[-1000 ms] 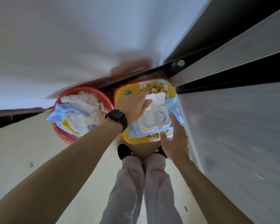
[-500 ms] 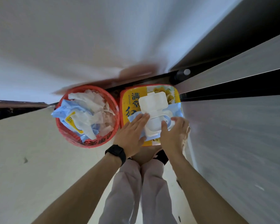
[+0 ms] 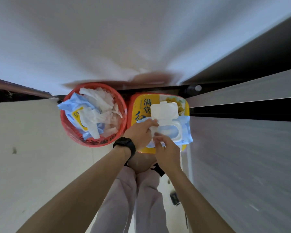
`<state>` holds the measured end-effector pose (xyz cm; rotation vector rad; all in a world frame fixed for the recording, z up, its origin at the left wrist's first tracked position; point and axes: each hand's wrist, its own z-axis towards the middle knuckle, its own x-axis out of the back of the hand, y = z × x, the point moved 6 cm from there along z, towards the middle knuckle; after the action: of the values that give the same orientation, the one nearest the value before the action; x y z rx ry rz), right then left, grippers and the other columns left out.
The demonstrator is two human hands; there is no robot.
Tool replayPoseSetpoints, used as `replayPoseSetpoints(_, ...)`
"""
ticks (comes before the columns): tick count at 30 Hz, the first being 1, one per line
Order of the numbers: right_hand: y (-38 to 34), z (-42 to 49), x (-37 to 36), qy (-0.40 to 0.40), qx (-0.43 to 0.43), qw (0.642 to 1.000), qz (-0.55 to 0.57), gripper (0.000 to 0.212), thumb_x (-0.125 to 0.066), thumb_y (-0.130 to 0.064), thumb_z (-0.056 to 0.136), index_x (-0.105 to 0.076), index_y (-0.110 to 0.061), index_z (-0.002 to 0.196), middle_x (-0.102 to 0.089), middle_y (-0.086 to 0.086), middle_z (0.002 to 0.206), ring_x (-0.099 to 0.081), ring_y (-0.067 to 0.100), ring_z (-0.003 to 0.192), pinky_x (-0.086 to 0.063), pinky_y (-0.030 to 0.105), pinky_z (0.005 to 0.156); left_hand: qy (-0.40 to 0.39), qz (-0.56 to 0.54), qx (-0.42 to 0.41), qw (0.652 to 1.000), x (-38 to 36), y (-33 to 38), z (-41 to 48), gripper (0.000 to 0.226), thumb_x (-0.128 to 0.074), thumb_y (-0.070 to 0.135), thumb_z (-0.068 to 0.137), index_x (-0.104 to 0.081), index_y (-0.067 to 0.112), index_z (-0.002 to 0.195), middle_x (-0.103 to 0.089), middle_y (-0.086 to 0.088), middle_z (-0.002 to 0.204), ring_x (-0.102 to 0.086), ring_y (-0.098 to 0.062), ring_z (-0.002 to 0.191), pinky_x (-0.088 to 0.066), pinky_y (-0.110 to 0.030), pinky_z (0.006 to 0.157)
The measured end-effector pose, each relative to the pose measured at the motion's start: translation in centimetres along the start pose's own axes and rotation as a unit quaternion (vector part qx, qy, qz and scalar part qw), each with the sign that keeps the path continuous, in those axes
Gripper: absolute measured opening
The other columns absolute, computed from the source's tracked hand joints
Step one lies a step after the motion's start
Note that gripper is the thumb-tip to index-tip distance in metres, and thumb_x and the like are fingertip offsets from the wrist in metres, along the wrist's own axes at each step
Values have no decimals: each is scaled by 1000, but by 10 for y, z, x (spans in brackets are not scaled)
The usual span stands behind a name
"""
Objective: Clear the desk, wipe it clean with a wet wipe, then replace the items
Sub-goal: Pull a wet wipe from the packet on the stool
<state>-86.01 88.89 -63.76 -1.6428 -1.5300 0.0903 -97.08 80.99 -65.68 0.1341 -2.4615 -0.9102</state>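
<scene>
Blue film and white plastic make up the wet-wipe pack, which lies on top of the yellow tin; take that tin as your landmark. The pack's flip lid stands open, hinged back over the tin's far half. Just left of the tin, and touching it, sits the red basket, stuffed with used wipes and an empty wrapper.

Your left hand presses on the pack's left end, fingers curled at the opening. Your right hand pinches at the near edge of the opening, where a bit of white wipe seems caught between finger and thumb, though I can't tell for sure.

Expect the pack to be soft, light and slippery, so it'll likely lift with the wipe. Keep it pinned by the rigid white collar and draw the damp sheet slowly by one corner, since it probably tears easily.
</scene>
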Motion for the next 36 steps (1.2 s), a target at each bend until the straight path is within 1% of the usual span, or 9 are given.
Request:
replayPoseSetpoints(5, 11, 1, 19, 8, -30, 997, 66, 32, -53, -7, 95, -57, -33, 113, -72, -15, 97, -66, 6, 93, -51, 18, 77, 14, 117, -98, 988, 0, 12, 3, 32, -38, 41, 103, -60, 32, 124, -42, 18, 151, -42, -11, 136, -41, -32, 105)
replayPoseSetpoints(8, 15, 4, 37, 73, -47, 993, 78, 30, -61, -20, 96, -55, -33, 123, -74, -12, 93, -66, 5, 84, -49, 13, 71, 14, 120, -95, 988, -3, 7, -1, 24, -44, 29, 100, -68, 28, 105, -33, 21, 155, -29, -4, 143, -40, -24, 95)
replayPoseSetpoints(10, 9, 11, 50, 129, -20, 991, 27, 18, -62, -26, 96, -64, -27, 114, -69, -13, 90, -64, 1, 82, -48, 9, 67, 19, 124, -103, 987, -6, 5, -6, 26, -43, 24, 100, -69, 24, 99, -28, 18, 158, -26, -5, 144, -40, -22, 86)
replayPoseSetpoints(13, 2, 29, 45, 83, 53, 983, -153, 17, -60, -29, 97, -71, -19, 104, -62, -7, 94, -59, 3, 77, -40, 9, 65, 19, 157, -131, 979, -14, 3, -10, 22, -44, 27, 98, -66, 25, 103, -22, 14, 161, -17, -7, 148, -37, -34, 107)
replayPoseSetpoints(18, -10, 44, 31, 43, 214, 913, -344, 13, -64, -15, 94, -71, -7, 88, -63, 7, 89, -61, 23, 72, -36, 25, 57, 12, 200, -119, 972, -20, 4, -10, 32, -49, 47, 97, -56, 20, 111, -15, 10, 163, -11, -11, 150, -26, -39, 116)
replayPoseSetpoints(22, -9, 47, 25, 12, 247, 863, -440, 9, -72, -4, 82, -65, -9, 80, -58, 7, 81, -58, 25, 67, -41, 33, 41, 15, 200, -114, 973, -27, 1, -10, 41, -52, 40, 99, -45, 20, 134, -12, 8, 164, -6, -12, 151, -16, -44, 120)
replayPoseSetpoints(26, -15, 51, 20, -40, 291, 823, -486, 8, -65, -2, 85, -59, -6, 83, -55, 8, 82, -56, 23, 75, -48, 33, 58, 25, 186, -102, 977, -29, 4, -10, 46, -54, 37, 98, -40, 26, 140, -13, 9, 164, -6, -12, 151, -12, -47, 121)
replayPoseSetpoints(32, -4, 42, 54, -103, 92, 952, -273, 19, -39, -25, 104, -47, -14, 91, -53, 1, 90, -54, 17, 76, -33, 19, 57, 20, 196, -74, 978, -24, 6, -7, 48, -56, 38, 97, -40, 26, 140, -14, 11, 163, -8, -11, 151, -7, -48, 123)
replayPoseSetpoints(36, 6, 28, 67, -31, 57, 986, -151, 26, -58, -39, 95, -48, -24, 114, -54, -3, 110, -60, 13, 86, -45, 22, 68, 22, 205, -70, 976, -26, 6, -8, 47, -54, 39, 98, -38, 26, 140, -11, 12, 164, -6, -10, 151, -9, -47, 123)
